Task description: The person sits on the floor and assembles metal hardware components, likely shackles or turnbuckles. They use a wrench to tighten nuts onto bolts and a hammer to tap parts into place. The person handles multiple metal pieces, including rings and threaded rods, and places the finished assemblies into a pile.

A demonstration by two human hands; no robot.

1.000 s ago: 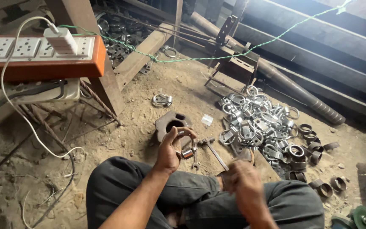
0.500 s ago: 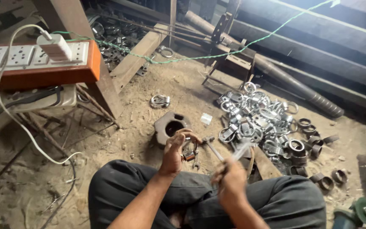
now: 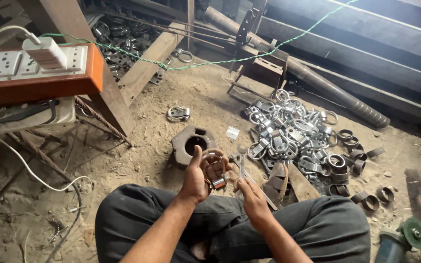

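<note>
I sit cross-legged on a dirt floor. My left hand [image 3: 197, 178] grips a round metal clamp ring [image 3: 214, 168] with a bolt at its lower end, held above my knees. My right hand [image 3: 250, 195] holds a flat metal spanner [image 3: 242, 163] upright, right beside the clamp. A heavy iron block with a round hole [image 3: 191, 142] lies on the ground just beyond my hands.
A pile of several shiny clamps [image 3: 288, 131] and dark rings [image 3: 352, 163] lies to the right. One clamp [image 3: 178, 113] lies apart. An orange board with a white socket strip [image 3: 30, 68] stands at left, cable trailing. Steel pipes and beams [image 3: 347, 97] lie behind; a grinder [image 3: 405, 238] lower right.
My right hand has swung the spanner up from a slanted hold near my knee and brought it beside the clamp. My left hand stays on the clamp.
</note>
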